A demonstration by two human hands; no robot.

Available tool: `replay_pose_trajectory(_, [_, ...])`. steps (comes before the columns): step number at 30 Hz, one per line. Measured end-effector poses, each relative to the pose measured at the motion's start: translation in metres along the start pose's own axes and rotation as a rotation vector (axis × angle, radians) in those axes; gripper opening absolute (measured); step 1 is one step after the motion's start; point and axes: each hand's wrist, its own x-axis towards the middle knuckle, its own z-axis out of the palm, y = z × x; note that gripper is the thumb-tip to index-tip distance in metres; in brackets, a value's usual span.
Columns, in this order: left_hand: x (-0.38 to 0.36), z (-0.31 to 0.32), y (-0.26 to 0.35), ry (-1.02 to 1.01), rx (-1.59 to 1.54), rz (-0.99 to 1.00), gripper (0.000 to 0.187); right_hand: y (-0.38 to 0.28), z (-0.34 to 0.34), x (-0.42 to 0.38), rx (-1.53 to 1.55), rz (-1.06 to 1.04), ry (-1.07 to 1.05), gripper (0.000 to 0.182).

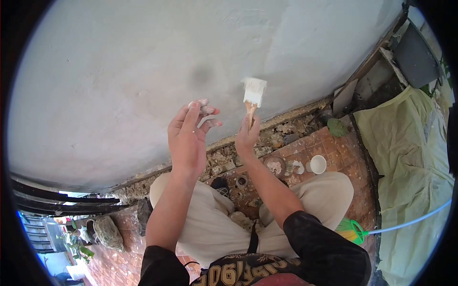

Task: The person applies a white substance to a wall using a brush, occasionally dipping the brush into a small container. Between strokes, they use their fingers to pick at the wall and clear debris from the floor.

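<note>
In the head view, my right hand (247, 138) is closed round the wooden handle of a paintbrush (254, 93). The brush points up, its wide head coated in white paint and close against or touching the pale wall (143, 62). To the left, my left hand (189, 131) is raised before the wall with its fingers apart and bent. White paint smears its fingertips, and I see nothing held in it.
On the tiled floor stand a white cup (317, 164) and a round dish (275, 165) with pale stuff in it. Rubble lies along the wall's foot. At right are a greenish sheet (400, 143), a green broom (352, 231) and a grey bin (416, 57).
</note>
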Motion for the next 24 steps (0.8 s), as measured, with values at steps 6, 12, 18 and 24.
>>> replay_pose_trajectory(6, [-0.003,-0.002,0.001,-0.187,-0.123,0.018,0.029,-0.112,0.014,0.039,0.43,0.026,0.028,0.017])
replay_pose_trajectory(12, [-0.011,-0.005,0.002,-0.276,0.12,0.136,0.028,-0.078,0.022,0.033,0.343,0.187,-0.207,0.02])
replay_pose_trajectory(18, [-0.014,0.0,0.003,-0.302,0.244,0.206,0.018,0.016,-0.008,-0.007,0.128,0.261,-0.132,0.027])
replay_pose_trajectory(24, [-0.011,-0.007,0.008,-0.32,0.174,0.316,0.004,-0.094,0.005,0.045,0.445,0.396,-0.27,0.038])
